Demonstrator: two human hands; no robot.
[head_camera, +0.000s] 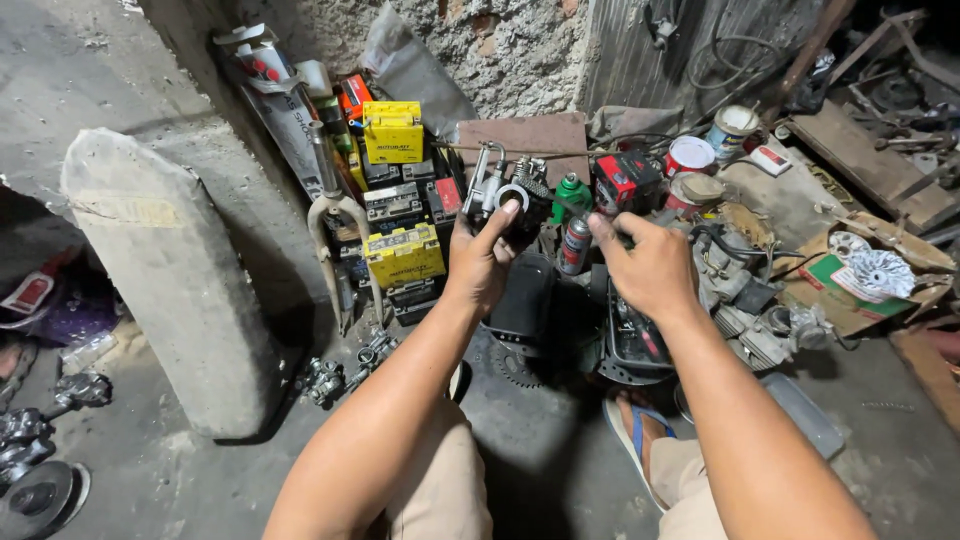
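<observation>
At the middle of the view, above the person's knees, the left hand is wrapped around a dark metal engine part, thumb pressed near its round pale opening, holding it up off the floor. The right hand sits just beside it to the right, fingers curled inward toward a thin dark piece; whether it truly grips anything I cannot tell. The two hands are close together but not touching.

Just behind and between them stand a spray can and a green bottle. Below the hands lie a black plastic cover and a toothed sprocket on the concrete floor. A foot in a blue-strapped sandal rests under the right forearm.

Left of the hands, yellow and black batteries are stacked against the rough wall, with a metal fork leaning beside them. Further left stands a slanted concrete block. To the right lie an engine block, paint tins and a finned white wheel on cardboard.
</observation>
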